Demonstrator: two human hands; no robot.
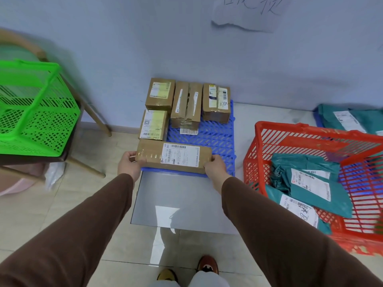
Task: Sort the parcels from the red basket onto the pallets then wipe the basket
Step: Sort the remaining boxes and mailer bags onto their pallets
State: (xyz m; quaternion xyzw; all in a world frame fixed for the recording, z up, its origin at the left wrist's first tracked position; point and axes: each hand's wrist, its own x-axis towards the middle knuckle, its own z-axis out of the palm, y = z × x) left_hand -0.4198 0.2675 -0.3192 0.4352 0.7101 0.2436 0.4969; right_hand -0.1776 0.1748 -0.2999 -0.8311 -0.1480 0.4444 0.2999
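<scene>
sorting partly done: both hands, left (129,162) and right (214,165), grasp a long box (174,156) at the blue pallet's (215,139) near edge, four boxes (187,104) already on it, teal bags (306,183) left in the red basket (269,129), unwiped.

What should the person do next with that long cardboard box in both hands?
Probably lower the long box and let go: the left hand and right hand grip its ends over the near edge of the blue pallet, where other boxes already sit.
</scene>
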